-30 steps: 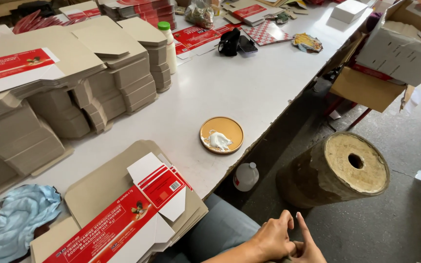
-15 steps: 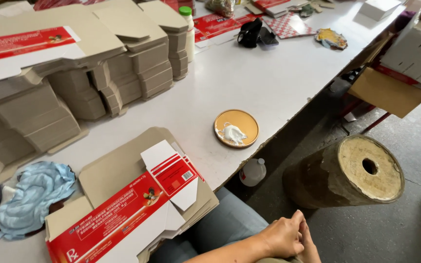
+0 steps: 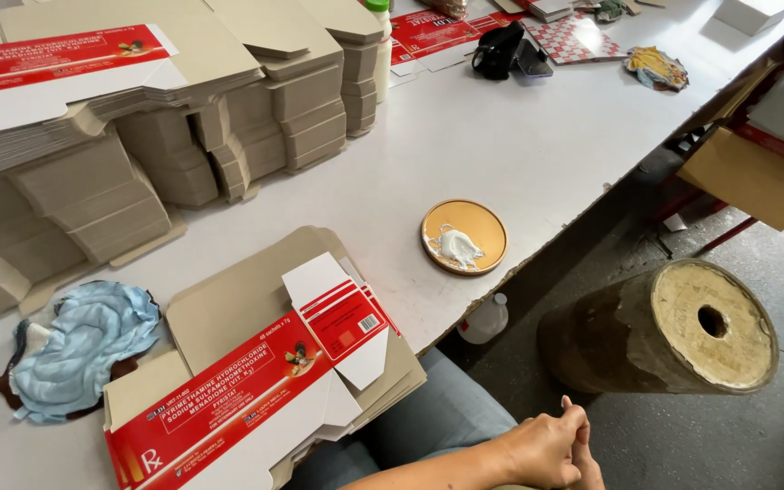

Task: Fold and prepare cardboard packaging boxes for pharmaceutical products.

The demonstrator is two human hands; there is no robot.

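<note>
So both our hands are down by our lap right now, off the counter point(image 3: 537, 154): the left hand point(image 3: 537, 449) and right hand point(image 3: 584, 454) are pressed together, fingers folded against each other and holding nothing. The nearest thing to them is the flat carton blank point(image 3: 256, 363), the red-and-white printed one lying face up on a small pile of brown blanks at the counter's near edge, and that's our first worry, since its corner hangs out over the edge above our knee, so a bump from a rising arm could probably tip the pile onto the floor. Just past it sits the round yellow lid point(image 3: 464, 236) with a blob of white paste in it, close to the counter's edge too; a careless reach could drag a sleeve or a blank through the paste and smear the print. The blue rag point(image 3: 83, 345) is touching the pile's left side, so it could snag a flap. The tall stacks of blanks point(image 3: 138, 136) behind look leaning in places and might slide if jostled.
</note>
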